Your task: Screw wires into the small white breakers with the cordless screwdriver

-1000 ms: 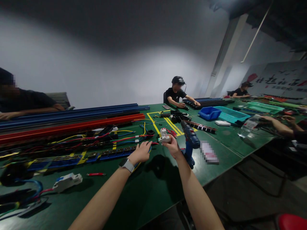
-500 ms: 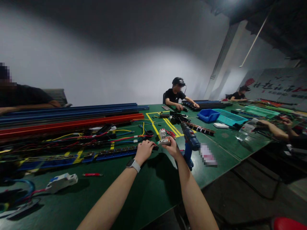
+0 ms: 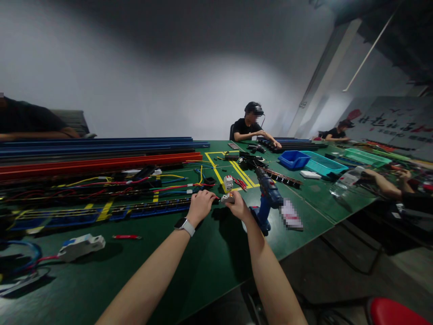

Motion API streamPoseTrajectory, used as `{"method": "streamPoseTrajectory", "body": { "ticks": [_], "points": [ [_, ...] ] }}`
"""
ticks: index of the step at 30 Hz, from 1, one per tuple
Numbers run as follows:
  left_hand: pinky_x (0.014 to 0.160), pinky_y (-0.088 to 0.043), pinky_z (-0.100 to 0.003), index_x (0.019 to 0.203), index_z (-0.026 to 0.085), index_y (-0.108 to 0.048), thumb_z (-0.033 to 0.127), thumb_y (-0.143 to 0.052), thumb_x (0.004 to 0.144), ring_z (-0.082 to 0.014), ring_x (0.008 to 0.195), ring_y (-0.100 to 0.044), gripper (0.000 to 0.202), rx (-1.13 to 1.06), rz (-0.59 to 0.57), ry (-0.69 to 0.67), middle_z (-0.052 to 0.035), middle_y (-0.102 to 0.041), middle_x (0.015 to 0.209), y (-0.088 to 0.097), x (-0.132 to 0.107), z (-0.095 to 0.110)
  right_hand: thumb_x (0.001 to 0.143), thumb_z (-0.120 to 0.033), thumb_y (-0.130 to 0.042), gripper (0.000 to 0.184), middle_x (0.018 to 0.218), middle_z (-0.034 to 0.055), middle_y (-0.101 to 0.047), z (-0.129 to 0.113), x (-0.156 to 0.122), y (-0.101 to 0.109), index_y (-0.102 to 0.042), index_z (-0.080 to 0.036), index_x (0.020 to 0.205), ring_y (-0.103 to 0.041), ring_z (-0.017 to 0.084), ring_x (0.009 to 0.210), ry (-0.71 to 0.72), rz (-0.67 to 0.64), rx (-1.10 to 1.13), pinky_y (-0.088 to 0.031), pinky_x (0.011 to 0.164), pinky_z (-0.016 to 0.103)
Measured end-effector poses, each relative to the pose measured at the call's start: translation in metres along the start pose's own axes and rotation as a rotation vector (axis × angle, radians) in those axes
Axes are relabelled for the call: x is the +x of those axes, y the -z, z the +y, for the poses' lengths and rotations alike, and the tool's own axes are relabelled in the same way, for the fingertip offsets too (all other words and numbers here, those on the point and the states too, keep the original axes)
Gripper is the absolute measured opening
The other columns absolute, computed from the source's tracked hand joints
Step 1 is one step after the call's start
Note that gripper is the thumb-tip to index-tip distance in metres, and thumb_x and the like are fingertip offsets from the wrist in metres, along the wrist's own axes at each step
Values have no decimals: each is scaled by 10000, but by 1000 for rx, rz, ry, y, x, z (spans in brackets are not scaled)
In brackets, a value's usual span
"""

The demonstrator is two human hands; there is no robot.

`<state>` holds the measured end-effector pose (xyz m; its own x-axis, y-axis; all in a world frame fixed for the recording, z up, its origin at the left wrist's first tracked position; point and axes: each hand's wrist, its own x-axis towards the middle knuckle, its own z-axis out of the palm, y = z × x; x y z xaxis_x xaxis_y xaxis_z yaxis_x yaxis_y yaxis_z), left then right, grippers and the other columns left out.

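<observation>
My right hand [image 3: 238,207] is closed on a small white circuit breaker [image 3: 227,197], held low over the green table [image 3: 209,266]. My left hand [image 3: 200,205], with a watch on its wrist, is curled shut beside it; a black end of a wire seems to sit between its fingers and the breaker, but this is too small to be sure. Another white breaker [image 3: 228,183] stands just beyond, next to red wires [image 3: 241,183].
A blue cordless drill [image 3: 267,201] stands right of my right hand. Long red and blue rails [image 3: 101,161], coloured wires and a loose breaker [image 3: 80,246] lie to the left. Blue and teal bins [image 3: 306,161] sit far right. Other people sit around the table.
My right hand has lowered the breaker towards the table. My left hand has closed from loosely open and come up against the breaker.
</observation>
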<state>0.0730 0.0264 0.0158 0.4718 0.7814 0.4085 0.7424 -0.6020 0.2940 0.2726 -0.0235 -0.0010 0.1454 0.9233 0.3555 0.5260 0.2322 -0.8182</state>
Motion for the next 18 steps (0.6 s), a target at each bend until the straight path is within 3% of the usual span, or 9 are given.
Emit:
{"method": "streamPoseTrajectory", "body": {
  "ticks": [18],
  "points": [
    [856, -312, -370, 1064, 281, -647, 388, -371, 971, -219, 1001, -519, 310, 9, -3, -34, -61, -640, 1053, 7, -5, 6, 718, -159, -596, 344, 991, 31, -582, 5, 3, -8, -518, -217, 1048, -569, 208, 952, 113, -29, -66, -454, 881, 368]
  ]
}}
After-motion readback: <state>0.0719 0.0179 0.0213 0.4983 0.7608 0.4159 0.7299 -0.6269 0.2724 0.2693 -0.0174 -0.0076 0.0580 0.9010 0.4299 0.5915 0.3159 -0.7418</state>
